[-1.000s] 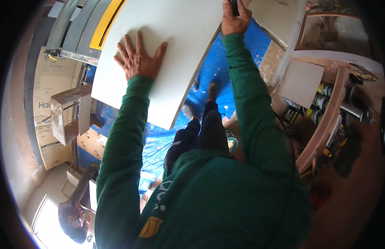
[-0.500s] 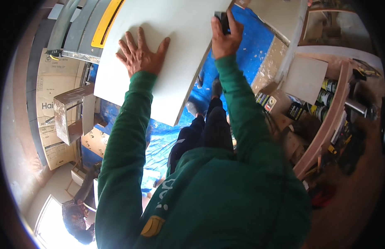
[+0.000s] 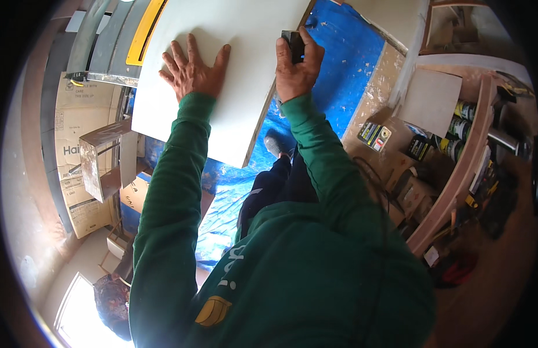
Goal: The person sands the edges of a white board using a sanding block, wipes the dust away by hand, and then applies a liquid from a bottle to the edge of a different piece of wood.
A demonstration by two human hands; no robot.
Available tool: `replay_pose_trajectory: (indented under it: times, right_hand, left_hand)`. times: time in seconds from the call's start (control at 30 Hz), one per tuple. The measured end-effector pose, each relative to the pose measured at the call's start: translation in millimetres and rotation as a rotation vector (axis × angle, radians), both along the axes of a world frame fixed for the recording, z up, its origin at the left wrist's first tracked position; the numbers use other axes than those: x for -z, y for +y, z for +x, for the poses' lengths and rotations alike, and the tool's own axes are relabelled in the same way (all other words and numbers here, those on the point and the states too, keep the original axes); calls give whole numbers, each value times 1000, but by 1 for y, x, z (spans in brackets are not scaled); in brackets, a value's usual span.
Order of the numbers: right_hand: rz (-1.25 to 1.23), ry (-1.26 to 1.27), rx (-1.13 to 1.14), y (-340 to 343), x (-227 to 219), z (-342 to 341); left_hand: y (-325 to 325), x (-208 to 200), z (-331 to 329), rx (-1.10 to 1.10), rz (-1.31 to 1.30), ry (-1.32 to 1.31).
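Note:
A large white board [image 3: 246, 35] lies flat in front of me. My left hand [image 3: 195, 75] rests on its face, palm down with the fingers spread. At the board's right edge, my right hand [image 3: 299, 75] grips a small black block [image 3: 293, 47] between thumb and fingers. The block is at the edge, partly covered by the fingers; its exact kind does not show, nor does its contact with the board.
Blue sheeting [image 3: 344, 64] covers the floor. At left are a grey surface with a yellow strip [image 3: 142, 35], a small wooden frame [image 3: 95, 168] and flattened cardboard [image 3: 74, 127]. Cans [image 3: 457, 130] and boxes crowd the right. A person's head [image 3: 111, 301] shows at lower left.
My right hand has moved nearer to me along the board's edge, with the black block in it. My left hand stays flat on the board. The person at lower left has shifted.

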State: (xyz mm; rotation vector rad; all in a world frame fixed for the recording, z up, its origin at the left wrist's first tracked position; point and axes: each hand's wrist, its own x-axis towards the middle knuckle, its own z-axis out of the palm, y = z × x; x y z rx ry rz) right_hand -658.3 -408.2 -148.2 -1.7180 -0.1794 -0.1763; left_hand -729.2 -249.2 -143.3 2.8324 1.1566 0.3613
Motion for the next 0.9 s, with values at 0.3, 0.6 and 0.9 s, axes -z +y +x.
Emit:
replay_pose_trajectory:
  times: [0.3,0.6,0.9]
  right_hand:
    - [75,-8,-743,-94,-10,-179]
    - [486,784,-377,-159,10,-106]
    - [691,750,-26,-124,4,-170]
  left_hand:
    - [1,-4,-2,-24,-24,-17]
    - [-16,-17,-14,518,-60,8]
    - [-96,-29,-108,768,-229,22]
